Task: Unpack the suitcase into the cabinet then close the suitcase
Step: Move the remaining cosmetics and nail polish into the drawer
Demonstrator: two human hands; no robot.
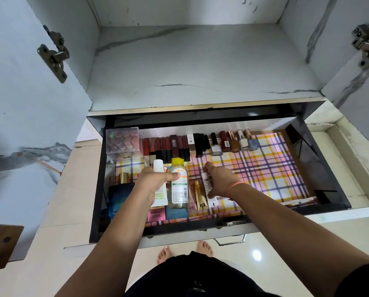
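Observation:
The cabinet's drawer [329,189] is pulled out, lined with pink checked paper. My left hand [155,185] grips a white tube [159,168] and a clear bottle with a yellow cap [178,183], held together above the drawer's left half. My right hand [219,181] holds a small white tube [207,182] beside them. Under the hands lie a gold tube [200,197], pink and blue boxes [156,215] and a blue perfume bottle with a gold cap [120,194]. The suitcase is out of view.
Along the drawer's back edge stand lipsticks [168,146], nail polish bottles [235,142] and a clear box [124,141]. Above is a marble-look shelf [200,65]; both cabinet doors [29,103] stand open. The checked liner [265,168] shows bare on the right. My bare feet are below.

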